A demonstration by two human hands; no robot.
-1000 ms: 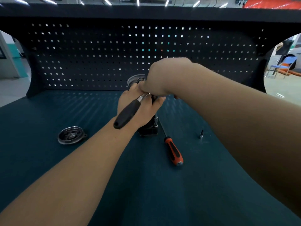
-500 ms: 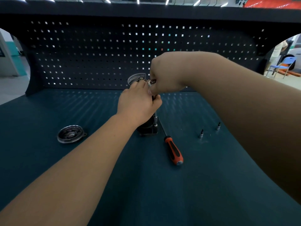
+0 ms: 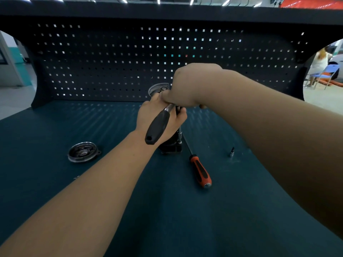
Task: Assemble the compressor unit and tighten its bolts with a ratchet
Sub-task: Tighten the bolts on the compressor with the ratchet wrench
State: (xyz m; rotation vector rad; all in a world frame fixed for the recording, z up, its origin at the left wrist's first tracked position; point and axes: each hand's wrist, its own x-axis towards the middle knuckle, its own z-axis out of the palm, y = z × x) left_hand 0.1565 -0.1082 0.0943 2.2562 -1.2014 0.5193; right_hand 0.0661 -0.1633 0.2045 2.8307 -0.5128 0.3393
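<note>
No text, label, brand, number or sign could be read anywhere in the view.

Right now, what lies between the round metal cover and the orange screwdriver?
In the head view, the left forearm and the black compressor unit, gripped by the left hand.
</note>
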